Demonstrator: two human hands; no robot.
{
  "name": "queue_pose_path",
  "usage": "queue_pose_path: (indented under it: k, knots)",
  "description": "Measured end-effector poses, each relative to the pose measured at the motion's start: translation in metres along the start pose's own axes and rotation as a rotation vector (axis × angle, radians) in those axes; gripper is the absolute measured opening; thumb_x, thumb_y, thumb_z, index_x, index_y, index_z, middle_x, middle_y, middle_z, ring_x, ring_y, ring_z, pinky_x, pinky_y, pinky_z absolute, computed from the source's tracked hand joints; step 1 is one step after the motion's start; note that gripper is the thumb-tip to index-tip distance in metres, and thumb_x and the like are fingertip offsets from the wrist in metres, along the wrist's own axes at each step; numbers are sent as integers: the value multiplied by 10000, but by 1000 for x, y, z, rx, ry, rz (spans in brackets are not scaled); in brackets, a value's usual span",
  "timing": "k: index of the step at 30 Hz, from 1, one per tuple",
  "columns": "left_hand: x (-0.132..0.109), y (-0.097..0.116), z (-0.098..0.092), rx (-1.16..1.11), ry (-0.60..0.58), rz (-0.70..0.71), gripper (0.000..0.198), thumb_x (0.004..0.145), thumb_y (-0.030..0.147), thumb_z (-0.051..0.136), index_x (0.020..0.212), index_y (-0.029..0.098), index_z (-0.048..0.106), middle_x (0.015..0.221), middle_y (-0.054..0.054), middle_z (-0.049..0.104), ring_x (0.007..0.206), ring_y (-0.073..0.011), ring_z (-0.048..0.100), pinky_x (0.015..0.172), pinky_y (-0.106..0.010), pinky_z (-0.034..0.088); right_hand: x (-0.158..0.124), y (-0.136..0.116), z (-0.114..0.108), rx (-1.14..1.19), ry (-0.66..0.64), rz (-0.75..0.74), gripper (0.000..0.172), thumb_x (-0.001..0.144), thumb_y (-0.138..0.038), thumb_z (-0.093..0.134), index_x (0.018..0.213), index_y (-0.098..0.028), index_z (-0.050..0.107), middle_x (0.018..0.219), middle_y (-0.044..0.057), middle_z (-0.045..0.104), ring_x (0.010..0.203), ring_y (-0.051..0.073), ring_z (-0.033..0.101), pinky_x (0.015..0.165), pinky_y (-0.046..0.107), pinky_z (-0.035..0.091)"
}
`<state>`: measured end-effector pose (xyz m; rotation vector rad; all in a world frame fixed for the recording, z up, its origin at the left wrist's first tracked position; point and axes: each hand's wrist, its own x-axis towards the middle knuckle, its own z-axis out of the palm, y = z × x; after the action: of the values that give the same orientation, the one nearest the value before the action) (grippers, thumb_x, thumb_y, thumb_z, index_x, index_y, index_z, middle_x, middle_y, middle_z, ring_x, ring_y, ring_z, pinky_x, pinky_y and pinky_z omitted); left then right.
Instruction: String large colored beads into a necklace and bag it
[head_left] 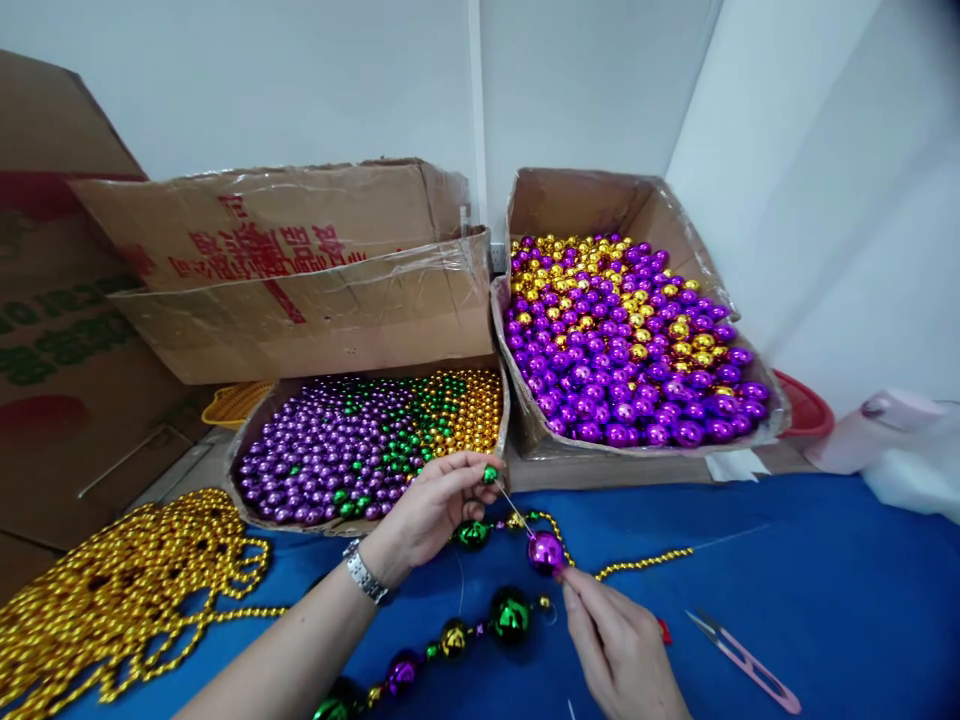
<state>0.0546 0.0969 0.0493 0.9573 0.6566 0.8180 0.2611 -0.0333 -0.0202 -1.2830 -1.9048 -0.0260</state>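
My left hand (442, 505), with a metal watch on the wrist, pinches a small shiny green bead (490, 475) between thumb and finger. A thin needle (515, 507) runs from that bead down to a larger purple bead (545, 552). Fingers closed, my right hand (619, 640) pinches the needle's rear end at the lower right side of the purple bead; the grip itself is partly hidden. Below the hands lies a strand of mixed beads, including a big green bead (510, 615) and a gold bead (454, 638). Another green bead (473, 535) sits just under my left hand.
A low carton (238, 490) holds small purple, green and gold beads; a second carton (525, 425) holds larger purple and gold ones. Gold bead chains (135, 590) are heaped at left. Pink thread snips (750, 665) lie on the blue cloth (847, 590) at right.
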Motion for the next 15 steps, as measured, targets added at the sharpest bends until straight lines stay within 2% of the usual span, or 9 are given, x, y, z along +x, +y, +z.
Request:
queue_pose_path:
  k: [5, 7, 9, 12, 15]
  knots:
    - [-3, 7, 12, 350, 26, 121, 260, 796, 342, 650, 976, 155, 665, 845, -41, 590, 711, -96, 525, 570, -186, 407, -1, 5, 2, -63, 27, -19, 249, 900, -132, 429, 1108, -152, 564, 878, 65, 687, 716, 153, 655, 637, 226, 530]
    - [-2, 14, 21, 483, -17, 150, 291, 787, 363, 657, 1007, 173, 659, 892, -44, 607, 738, -103, 531, 598, -194, 426, 1, 6, 1, -16, 21, 37, 241, 910, -151, 420, 1100, -171, 567, 861, 53, 685, 698, 146, 651, 624, 213, 521]
    - [4, 22, 32, 516, -77, 164, 328, 815, 397, 616, 1074, 196, 629, 924, -46, 617, 767, -116, 553, 624, -210, 443, 2, 7, -1, 48, 8, 120, 233, 923, -174, 411, 1082, -199, 578, 827, 35, 680, 678, 133, 647, 602, 189, 507]
    - [31, 39, 50, 553, -79, 265, 336, 840, 423, 567, 1070, 182, 615, 929, -55, 634, 787, -134, 582, 652, -229, 459, 1, 9, -1, 91, 57, 229, 218, 933, -220, 414, 1036, -222, 606, 778, 23, 670, 660, 128, 645, 597, 171, 499]
    - [79, 58, 63, 809, -5, 487, 307, 854, 396, 536, 1009, 145, 621, 905, -67, 660, 789, -147, 599, 677, -243, 474, -2, 13, 3, 48, 187, 272, 217, 926, -247, 437, 967, -200, 644, 748, 41, 679, 631, 145, 649, 594, 181, 507]
